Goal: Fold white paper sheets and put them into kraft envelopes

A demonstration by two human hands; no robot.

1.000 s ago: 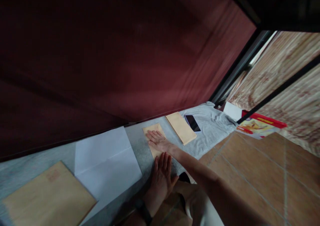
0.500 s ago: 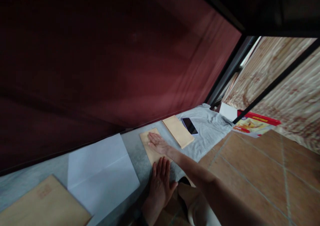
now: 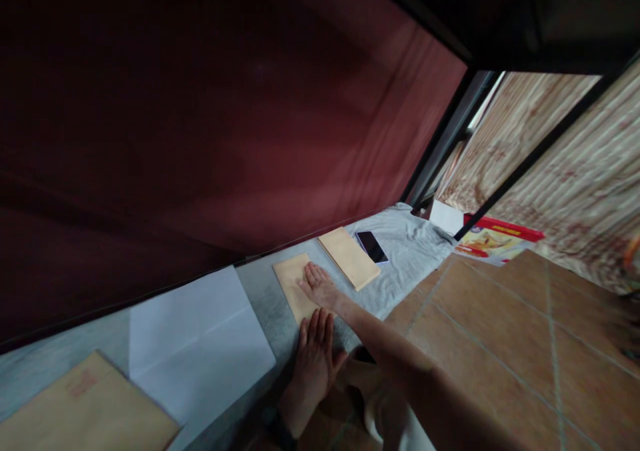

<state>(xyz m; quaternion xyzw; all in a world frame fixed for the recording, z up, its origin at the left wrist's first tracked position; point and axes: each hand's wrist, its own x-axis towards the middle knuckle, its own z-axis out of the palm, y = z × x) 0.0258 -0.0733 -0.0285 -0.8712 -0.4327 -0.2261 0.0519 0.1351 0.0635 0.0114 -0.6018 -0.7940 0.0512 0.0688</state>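
A small tan envelope [image 3: 289,282] lies flat on a grey cloth [image 3: 400,264] spread over the floor. My right hand [image 3: 320,286] rests flat on the envelope's right part, fingers spread. Just below it, my left hand [image 3: 314,356] lies palm down with fingers together, its fingertips on the envelope's near end. Neither hand grips anything. A second tan envelope [image 3: 349,257] sits to the right, apart from the first.
A dark phone [image 3: 371,246] lies beside the second envelope. A creased white sheet [image 3: 197,334] and a large brown envelope [image 3: 85,411] lie to the left. Dark red fabric [image 3: 225,118] hangs behind. Red-and-yellow printed packaging [image 3: 493,239] sits at right, past brown floor tiles [image 3: 500,331].
My right hand has slid toward the near-right part of the small envelope. The view has shifted a little, so everything sits slightly further left. My left hand stays flat below.
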